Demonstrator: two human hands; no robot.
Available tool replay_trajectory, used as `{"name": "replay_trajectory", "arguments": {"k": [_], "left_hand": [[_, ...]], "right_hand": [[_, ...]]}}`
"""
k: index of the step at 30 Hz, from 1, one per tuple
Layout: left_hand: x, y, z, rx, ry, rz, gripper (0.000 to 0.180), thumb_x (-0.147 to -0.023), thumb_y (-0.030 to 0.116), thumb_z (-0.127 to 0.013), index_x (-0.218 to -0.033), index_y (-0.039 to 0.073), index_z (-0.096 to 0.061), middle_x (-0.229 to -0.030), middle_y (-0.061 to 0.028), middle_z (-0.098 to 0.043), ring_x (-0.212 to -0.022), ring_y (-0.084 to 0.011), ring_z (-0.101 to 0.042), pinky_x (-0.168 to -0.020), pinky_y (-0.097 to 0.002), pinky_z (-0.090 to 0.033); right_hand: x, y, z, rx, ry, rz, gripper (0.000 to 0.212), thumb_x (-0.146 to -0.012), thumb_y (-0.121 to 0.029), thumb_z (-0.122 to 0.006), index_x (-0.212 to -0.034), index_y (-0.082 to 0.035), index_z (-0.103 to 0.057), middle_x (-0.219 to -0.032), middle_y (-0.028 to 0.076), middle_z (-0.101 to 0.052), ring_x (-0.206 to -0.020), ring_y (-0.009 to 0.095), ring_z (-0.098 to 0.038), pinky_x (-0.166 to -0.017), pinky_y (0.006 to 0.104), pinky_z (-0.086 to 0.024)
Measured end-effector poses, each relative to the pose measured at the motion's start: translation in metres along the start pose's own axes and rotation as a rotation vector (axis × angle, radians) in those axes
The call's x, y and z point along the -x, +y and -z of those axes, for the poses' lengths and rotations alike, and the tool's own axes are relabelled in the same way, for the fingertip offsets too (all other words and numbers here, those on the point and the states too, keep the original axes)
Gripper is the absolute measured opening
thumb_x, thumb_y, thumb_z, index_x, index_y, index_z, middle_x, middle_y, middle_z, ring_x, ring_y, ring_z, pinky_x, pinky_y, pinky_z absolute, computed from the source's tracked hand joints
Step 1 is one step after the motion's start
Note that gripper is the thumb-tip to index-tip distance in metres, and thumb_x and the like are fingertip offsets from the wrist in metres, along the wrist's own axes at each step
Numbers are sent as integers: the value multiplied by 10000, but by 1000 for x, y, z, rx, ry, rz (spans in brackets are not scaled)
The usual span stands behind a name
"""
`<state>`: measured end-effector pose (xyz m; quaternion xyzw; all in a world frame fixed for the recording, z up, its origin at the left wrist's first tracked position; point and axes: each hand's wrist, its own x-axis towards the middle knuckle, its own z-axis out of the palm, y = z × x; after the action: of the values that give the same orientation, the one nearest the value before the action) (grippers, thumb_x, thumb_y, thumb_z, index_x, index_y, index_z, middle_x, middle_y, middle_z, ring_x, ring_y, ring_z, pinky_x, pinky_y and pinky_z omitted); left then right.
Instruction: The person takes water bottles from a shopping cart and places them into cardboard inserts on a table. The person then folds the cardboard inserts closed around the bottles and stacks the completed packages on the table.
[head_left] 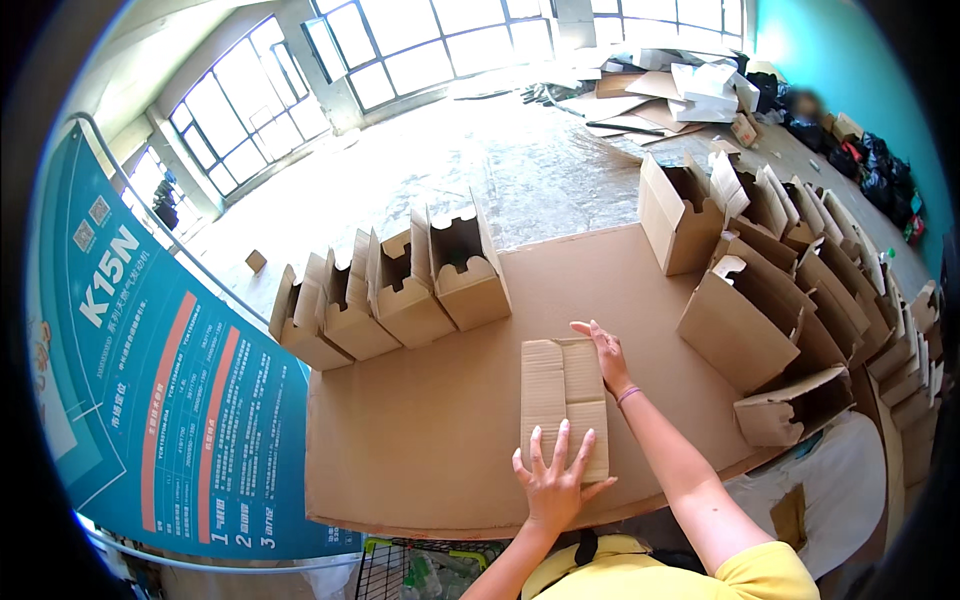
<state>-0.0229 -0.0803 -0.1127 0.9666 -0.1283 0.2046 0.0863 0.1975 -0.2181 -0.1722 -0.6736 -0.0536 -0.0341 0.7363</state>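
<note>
A closed brown cardboard box (562, 385) lies on the cardboard-covered table (420, 440) in front of me, its seamed face up. My left hand (558, 475) rests spread over its near end, fingers flat on the cardboard and thumb toward the near right corner. Against the far right edge of the same box, my right hand (606, 358) is stretched out, with the fingers pointing away from me past the far corner. A thin purple band (628, 393) circles the right wrist.
Open-topped boxes (405, 285) stand in a row at the table's far left. Many more open boxes (750, 320) crowd the right side. A teal banner (190, 400) rises at left. A black wire basket (385, 570) sits below the near edge. Flattened cardboard (655, 88) piles up far off.
</note>
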Motion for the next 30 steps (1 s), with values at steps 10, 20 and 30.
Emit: {"name": "replay_trajectory", "arguments": {"k": [10, 20, 30], "left_hand": [[-150, -25, -94, -55, 173, 127, 687, -788, 671, -642, -1366, 306, -573, -1453, -94, -489, -1339, -411, -381, -1041, -679, -259], [-299, -106, -169, -204, 245, 171, 713, -823, 767, -492, -1383, 330, -551, -1484, -86, -463, -1391, -379, -353, -1090, -691, -231], [-332, -113, -153, -107, -200, 345, 759, -861, 737, -472, -1513, 367, -356, -1622, -67, -246, -1489, -373, -190, -1161, -643, -157]], "right_hand": [[47, -37, 38, 222, -38, 172, 538, -1070, -355, -353, -1452, 18, -422, -1502, 163, -440, -1436, 281, -341, -1185, 386, -229], [236, -86, 133, 393, 20, -93, 448, -1042, -257, -425, -1417, -19, -488, -1451, 147, -500, -1386, 283, -416, -1161, 398, -284], [210, -145, 181, 808, 174, 176, 528, -884, -128, -635, -1379, -4, -500, -1407, 222, -507, -1367, 418, -403, -1132, 476, -323]]}}
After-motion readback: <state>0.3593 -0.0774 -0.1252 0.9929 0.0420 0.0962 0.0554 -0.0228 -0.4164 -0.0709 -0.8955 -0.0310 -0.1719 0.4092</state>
